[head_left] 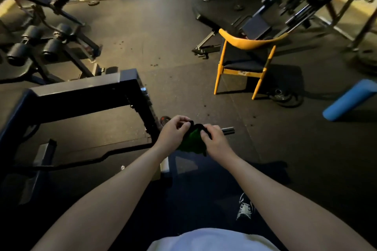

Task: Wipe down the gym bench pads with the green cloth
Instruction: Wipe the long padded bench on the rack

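Green cloth point(192, 138) is bunched in mid-air between both hands, left hand point(173, 130) and right hand point(215, 138) each pinching its top edge. Nearest bench pad point(77, 85) lies up-left, running sideways, closer to the left hand.

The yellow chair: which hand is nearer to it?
Right. The right hand holds the green cloth on the side toward the yellow chair; the left hand is farther.

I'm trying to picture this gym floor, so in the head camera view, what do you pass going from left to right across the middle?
Padded rollers → black bench frame → left hand → green cloth → right hand → yellow chair → blue foam roller.
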Tool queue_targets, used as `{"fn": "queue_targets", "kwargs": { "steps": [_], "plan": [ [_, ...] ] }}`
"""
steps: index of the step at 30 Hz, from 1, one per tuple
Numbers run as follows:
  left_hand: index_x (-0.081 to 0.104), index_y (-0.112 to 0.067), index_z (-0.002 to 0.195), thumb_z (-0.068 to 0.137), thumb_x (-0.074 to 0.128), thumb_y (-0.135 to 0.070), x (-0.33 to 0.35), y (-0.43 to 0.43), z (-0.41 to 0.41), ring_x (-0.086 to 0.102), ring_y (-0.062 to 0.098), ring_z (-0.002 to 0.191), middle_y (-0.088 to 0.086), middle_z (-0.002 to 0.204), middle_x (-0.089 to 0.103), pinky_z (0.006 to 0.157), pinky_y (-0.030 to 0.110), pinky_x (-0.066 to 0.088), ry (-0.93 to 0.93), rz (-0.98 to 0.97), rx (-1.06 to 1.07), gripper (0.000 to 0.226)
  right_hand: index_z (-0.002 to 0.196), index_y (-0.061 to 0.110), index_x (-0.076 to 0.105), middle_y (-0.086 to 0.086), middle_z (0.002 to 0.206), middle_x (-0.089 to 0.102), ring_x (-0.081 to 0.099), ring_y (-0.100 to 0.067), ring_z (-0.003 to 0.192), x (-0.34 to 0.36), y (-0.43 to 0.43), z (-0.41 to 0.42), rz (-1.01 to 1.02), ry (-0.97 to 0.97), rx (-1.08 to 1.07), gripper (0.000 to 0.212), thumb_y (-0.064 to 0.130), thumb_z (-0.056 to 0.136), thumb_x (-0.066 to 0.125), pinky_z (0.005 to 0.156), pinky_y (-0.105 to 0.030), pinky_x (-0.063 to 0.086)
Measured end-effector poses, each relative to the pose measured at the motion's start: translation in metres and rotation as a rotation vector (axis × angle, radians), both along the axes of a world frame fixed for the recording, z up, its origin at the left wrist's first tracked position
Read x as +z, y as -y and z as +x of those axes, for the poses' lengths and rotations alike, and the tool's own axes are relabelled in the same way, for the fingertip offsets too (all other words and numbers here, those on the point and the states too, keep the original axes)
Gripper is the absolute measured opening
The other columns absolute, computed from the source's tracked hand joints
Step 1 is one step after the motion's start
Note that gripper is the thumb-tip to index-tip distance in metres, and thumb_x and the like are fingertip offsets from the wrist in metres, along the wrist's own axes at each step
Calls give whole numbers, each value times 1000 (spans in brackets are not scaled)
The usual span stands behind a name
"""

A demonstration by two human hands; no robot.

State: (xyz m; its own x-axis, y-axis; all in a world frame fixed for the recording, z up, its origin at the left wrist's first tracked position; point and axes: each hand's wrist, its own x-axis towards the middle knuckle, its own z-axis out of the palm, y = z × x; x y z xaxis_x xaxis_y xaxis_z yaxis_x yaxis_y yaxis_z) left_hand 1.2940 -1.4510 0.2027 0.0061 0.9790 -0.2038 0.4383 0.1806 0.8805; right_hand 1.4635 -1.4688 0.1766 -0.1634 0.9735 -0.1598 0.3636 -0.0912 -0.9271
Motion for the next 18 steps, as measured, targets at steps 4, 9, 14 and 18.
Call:
{"fn": "queue_targets", "kwargs": {
  "steps": [4, 9, 14, 18],
  "plan": [
    [63, -35, 118, 98, 61, -33, -8, -49, 76, 65, 4, 100, -12, 108, 68, 84, 27, 57, 9, -5, -129, 20, 111, 25, 59, 2, 110, 57, 57, -12, 100, 4, -42, 82, 3, 1, -56, 17, 21, 103, 45, 79, -25, 52],
    [63, -34, 112, 96, 63, -20, -14, -113, 171, 63, 8, 104, -11, 108, 67, 85, 25, 53, -34, 18, -110, 22, 97, 18, 67, 0, 113, 52, 53, -10, 102, 8, -95, 194, 13, 81, -123, 31, 3, 99, 41, 82, -19, 45],
    [58, -24, 111, 101, 52, -17, -3, -172, 260, 58, 5, 90, -10, 98, 60, 61, 16, 43, -19, 17, 76, 13, 91, 21, 70, 1, 124, 38, 48, -14, 110, 9, -145, 288, -60, 115, -218, 35, 2, 100, 42, 92, -27, 45],
    [54, -25, 112, 103, 50, -24, -4, -220, 293, 62, 17, 92, -2, 103, 62, 67, 28, 49, 33, -16, 127, 10, 103, 30, 66, 0, 115, 42, 55, -14, 88, 7, -187, 322, -88, 60, -223, 31, 11, 102, 42, 68, -21, 50]
  ]
}}
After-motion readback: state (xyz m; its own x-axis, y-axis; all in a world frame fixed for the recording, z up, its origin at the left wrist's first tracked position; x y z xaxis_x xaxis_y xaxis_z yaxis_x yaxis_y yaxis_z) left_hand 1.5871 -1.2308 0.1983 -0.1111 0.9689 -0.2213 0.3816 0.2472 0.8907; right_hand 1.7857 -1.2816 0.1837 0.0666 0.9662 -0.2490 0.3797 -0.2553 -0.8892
